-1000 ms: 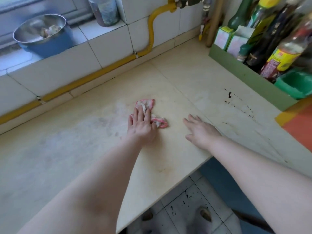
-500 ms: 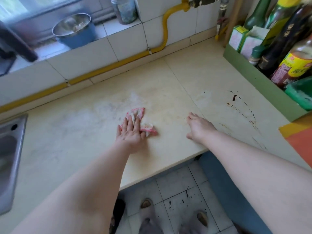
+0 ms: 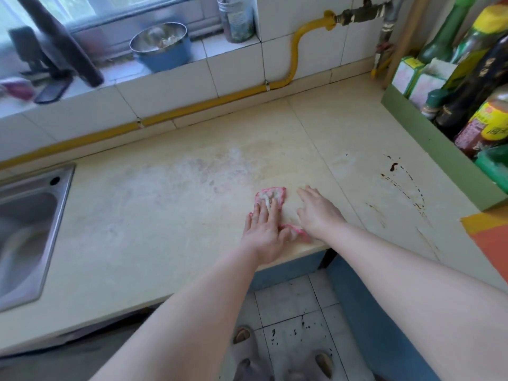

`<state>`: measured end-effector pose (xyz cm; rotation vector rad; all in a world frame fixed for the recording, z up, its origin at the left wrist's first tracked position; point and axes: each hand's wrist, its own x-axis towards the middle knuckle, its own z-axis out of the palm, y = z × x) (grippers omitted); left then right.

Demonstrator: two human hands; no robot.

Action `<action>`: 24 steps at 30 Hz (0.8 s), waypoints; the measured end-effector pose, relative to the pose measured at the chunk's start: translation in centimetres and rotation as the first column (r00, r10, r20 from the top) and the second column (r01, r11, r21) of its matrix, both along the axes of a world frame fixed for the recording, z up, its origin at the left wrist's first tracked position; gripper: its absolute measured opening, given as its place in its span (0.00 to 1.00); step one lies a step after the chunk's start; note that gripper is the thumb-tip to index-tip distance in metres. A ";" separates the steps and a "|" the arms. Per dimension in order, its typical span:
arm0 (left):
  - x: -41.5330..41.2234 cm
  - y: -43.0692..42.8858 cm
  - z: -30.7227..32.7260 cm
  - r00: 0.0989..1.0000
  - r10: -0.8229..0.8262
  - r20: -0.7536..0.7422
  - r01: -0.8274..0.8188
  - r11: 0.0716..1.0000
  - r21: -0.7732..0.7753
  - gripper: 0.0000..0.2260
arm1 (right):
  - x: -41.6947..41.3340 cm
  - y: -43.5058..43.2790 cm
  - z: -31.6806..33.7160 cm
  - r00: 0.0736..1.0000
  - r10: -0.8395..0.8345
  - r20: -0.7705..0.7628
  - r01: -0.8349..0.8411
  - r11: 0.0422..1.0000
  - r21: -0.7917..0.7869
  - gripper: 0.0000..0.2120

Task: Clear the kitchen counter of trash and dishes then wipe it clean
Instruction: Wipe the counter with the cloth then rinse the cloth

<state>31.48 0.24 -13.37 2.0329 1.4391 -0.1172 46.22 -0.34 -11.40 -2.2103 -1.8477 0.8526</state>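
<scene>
change: pink-edged white rag (image 3: 270, 198) was slid right under flat, pressing left hand (image 3: 264, 232), now beside flat, empty right hand (image 3: 316, 213) | place: near edge of beige stone counter (image 3: 165, 215) | task: dark splatter (image 3: 393, 166) farther right not yet wiped

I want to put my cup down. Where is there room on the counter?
The widest bare stretch of the beige counter lies between the stainless steel sink and the crumpled pink cloth under the left hand. Another lies behind the cloth, up to the yellow pipe. Crowded: the green tray of bottles, with dark spills beside it.
</scene>
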 end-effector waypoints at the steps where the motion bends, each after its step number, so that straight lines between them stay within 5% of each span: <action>1: -0.6 0.5 0.5 0.986 0.092 0.140 -0.092 0.996 -0.003 0.31 | -0.8 -0.1 0.1 0.999 0.023 -0.024 -0.022 0.999 0.038 0.25; 2: -1.6 1.2 0.9 0.959 0.194 0.209 -0.202 0.979 0.019 0.30 | -1.6 -0.2 0.1 0.996 0.069 -0.047 -0.066 0.996 0.062 0.26; 4: -4.6 2.9 1.2 0.951 0.303 0.067 -0.309 0.944 0.117 0.30 | -3.5 -0.3 -0.6 0.980 0.193 -0.054 -0.189 0.980 0.069 0.27; 6: -7.3 4.2 1.1 0.952 0.244 -0.183 -0.215 0.963 0.164 0.31 | -5.3 -0.6 -2.0 0.964 0.265 -0.001 -0.264 0.964 0.031 0.29; 8: -8.0 5.1 1.0 0.954 0.109 -0.279 -0.067 0.985 0.157 0.29 | -6.0 -0.8 -3.4 0.960 0.263 0.092 -0.265 0.964 0.018 0.30; 13: -7.4 9.3 1.0 0.952 -0.074 -0.297 0.113 0.986 0.118 0.27 | -6.0 2.7 -3.5 0.951 0.246 0.189 -0.245 0.969 -0.026 0.30; 24: -2.2 15.5 0.1 0.929 -0.255 -0.267 0.295 0.948 0.122 0.27 | -3.1 9.4 -4.2 0.971 -0.128 0.201 0.128 0.992 0.017 0.29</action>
